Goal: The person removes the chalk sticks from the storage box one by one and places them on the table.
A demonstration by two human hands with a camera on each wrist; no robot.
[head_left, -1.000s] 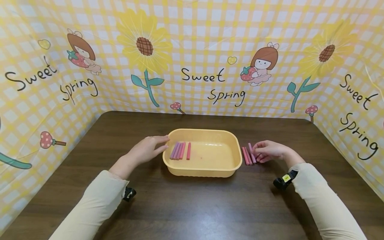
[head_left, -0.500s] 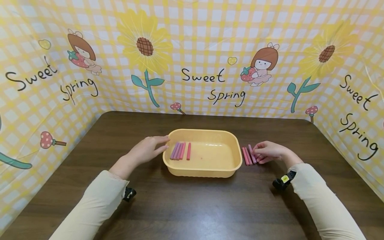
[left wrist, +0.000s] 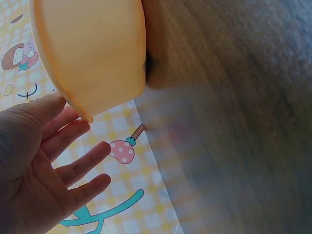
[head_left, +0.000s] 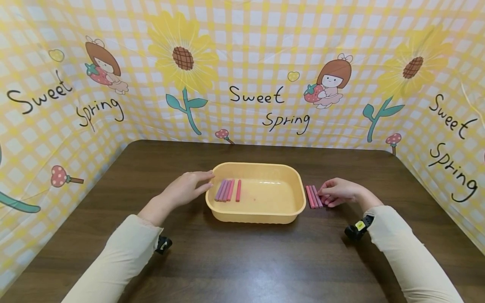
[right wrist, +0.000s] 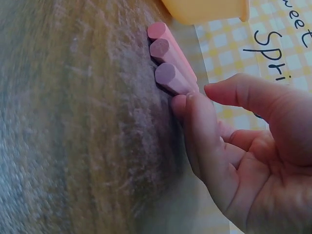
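Observation:
Pink and purple chalk sticks (head_left: 224,190) lie side by side in the yellow tub (head_left: 273,213), with a single pink chalk stick (head_left: 238,190) slightly apart. My left hand (head_left: 182,186) touches the tub's left rim with thumb and fingertips, the other fingers spread in the left wrist view. Right of the tub, a pink chalk stick (right wrist: 165,36), a mauve one (right wrist: 168,52) and a purple one (right wrist: 171,77) lie in a row on the table. My right hand (right wrist: 239,146) has its fingertips against the purple stick, the thumb apart from the index finger.
The dark wooden table (head_left: 242,261) carries the tub near its middle. A yellow checked cloth (head_left: 250,63) with printed flowers stands around the far and side edges. Pale chalk dust (right wrist: 141,126) marks the wood by the right hand.
The purple chalk stick has moved left and toward the body, now level with the two beside it. The left hand and the tub have stayed in place.

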